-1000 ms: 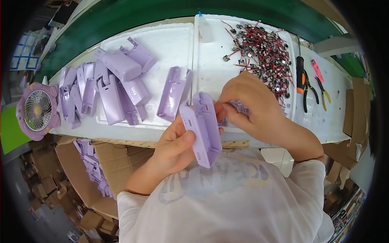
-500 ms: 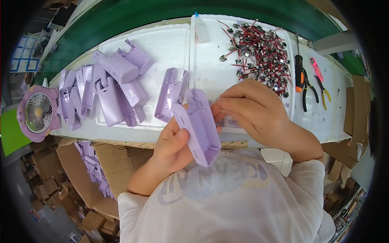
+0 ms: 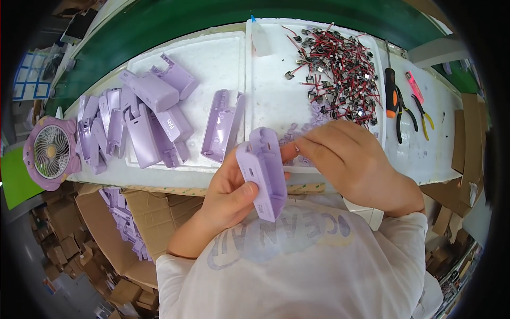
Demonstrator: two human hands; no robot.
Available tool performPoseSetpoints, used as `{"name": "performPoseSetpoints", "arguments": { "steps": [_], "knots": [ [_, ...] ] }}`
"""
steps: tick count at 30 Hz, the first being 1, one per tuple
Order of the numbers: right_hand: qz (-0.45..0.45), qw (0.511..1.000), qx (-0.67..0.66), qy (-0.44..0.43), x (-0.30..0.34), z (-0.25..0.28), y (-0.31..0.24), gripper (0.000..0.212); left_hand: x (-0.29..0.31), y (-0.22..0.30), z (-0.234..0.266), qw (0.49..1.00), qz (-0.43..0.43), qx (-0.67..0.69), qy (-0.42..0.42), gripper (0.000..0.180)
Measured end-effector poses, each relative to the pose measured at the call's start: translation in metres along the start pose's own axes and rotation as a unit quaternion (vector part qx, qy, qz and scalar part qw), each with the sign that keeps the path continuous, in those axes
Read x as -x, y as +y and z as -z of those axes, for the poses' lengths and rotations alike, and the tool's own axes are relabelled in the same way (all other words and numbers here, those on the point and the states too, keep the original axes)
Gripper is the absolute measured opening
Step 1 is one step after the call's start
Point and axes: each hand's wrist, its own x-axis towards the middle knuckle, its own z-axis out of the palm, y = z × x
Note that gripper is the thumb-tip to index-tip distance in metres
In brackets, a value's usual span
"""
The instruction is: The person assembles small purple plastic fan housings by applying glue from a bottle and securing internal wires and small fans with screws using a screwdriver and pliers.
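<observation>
My left hand [image 3: 234, 191] grips a lilac plastic housing shell [image 3: 263, 173], held upright just in front of my chest at the table's near edge. My right hand [image 3: 350, 157] is beside it with fingertips pinched against the shell's upper right side; whatever small part sits between those fingers is hidden. Small lilac pieces [image 3: 303, 130] lie on the white foam tray [image 3: 271, 90] just behind my right hand. A heap of red-and-black wired connectors [image 3: 340, 69] covers the tray's far right.
More lilac housings [image 3: 143, 122] are piled on the left foam tray, one [image 3: 223, 125] lying apart. A lilac desk fan [image 3: 50, 151] stands far left. A screwdriver [image 3: 392, 98] and pliers [image 3: 419, 109] lie right. Cardboard boxes [image 3: 117, 218] sit below the table edge.
Both hands have moved slightly nearer my chest with the shell. My right hand slid down along its side, fingers still pinched against it.
</observation>
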Motion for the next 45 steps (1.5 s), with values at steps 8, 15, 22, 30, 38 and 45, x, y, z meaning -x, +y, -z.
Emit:
{"name": "performPoseSetpoints", "arguments": {
  "steps": [8,15,22,30,38,45],
  "knots": [
    [-0.042,0.963,-0.195,0.18,0.0,-0.027,-0.016,0.025,-0.004,-0.011,0.004,0.98,-0.128,-0.139,-0.056,0.063],
    [-0.082,0.932,-0.256,0.245,-0.006,-0.036,-0.025,0.021,-0.009,-0.013,0.001,0.935,-0.213,-0.266,-0.097,0.065],
    [-0.081,0.923,-0.284,0.247,-0.006,-0.037,-0.026,0.021,-0.007,-0.015,0.0,0.91,-0.266,-0.312,-0.067,0.063],
    [-0.176,0.837,-0.454,0.249,-0.008,-0.044,-0.033,0.022,-0.006,-0.018,0.004,0.903,-0.275,-0.32,-0.077,0.064],
    [-0.248,0.825,-0.49,0.133,-0.005,-0.035,-0.025,0.02,-0.006,-0.016,0.003,0.901,-0.269,-0.331,-0.08,0.062],
    [-0.412,0.638,-0.65,0.029,-0.006,-0.035,0.0,0.015,-0.012,0.002,-0.025,0.954,-0.044,-0.288,0.062,0.047]
  ]
}}
